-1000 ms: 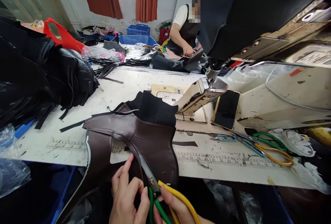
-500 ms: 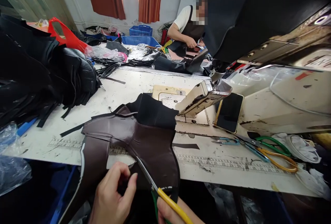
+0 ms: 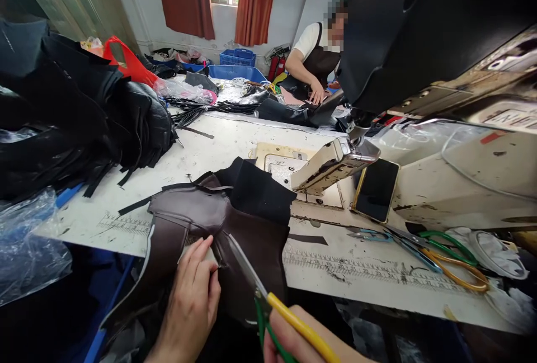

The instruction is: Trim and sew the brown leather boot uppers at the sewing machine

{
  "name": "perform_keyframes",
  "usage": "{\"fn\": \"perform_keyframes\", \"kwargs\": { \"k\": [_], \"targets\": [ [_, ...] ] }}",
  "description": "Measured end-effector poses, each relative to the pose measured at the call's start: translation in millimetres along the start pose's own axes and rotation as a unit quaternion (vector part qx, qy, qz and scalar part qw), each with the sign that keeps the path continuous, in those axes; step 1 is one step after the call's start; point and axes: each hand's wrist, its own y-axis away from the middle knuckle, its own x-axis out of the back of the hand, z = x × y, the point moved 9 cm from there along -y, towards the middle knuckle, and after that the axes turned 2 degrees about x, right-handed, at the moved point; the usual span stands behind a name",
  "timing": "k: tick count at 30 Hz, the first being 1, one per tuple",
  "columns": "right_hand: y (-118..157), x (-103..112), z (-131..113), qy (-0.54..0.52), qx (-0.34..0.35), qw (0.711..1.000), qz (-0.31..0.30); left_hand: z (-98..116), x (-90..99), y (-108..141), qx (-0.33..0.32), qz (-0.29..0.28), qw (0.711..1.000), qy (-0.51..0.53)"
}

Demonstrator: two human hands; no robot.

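Note:
Dark brown leather piece with black lining lies over the table's front edge, its lower part hanging down. My left hand is at the inner edge of its curved opening, fingers together and stretched forward, thumb drawn in against them; the leather edge seems pinched there, partly hidden by the fingers. My right hand grips scissors with one yellow and one green handle. Their blades look closed and point away over the leather, just right of my left fingers.
A sewing machine arm stands behind the leather. To the right are a phone, thread snips and other scissors. Black leather pieces are heaped at left. A co-worker works across the table.
My left hand has moved forward onto the opening's edge, its fingers straightening and thumb closing in. The scissors have shifted slightly right and up in view. The co-worker's hand has lowered.

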Motion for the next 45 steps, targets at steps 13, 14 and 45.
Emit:
{"fn": "perform_keyframes", "kwargs": {
  "k": [13, 14, 45],
  "targets": [
    [0.0, -8.1, -11.0, 0.027, -0.081, 0.996, -0.012, -4.0, -1.4, 2.6, 0.037, 0.011, 0.998, 0.039],
    [-2.0, -9.0, -12.6, 0.034, -0.079, 0.996, -0.014, -3.8, -1.2, 3.3, 0.042, 0.012, 0.998, 0.041],
    [-22.3, -8.2, 1.3, 0.004, -0.034, 0.999, -0.024, -5.6, -7.6, 5.9, 0.114, -0.037, 0.989, 0.087]
  ]
}}
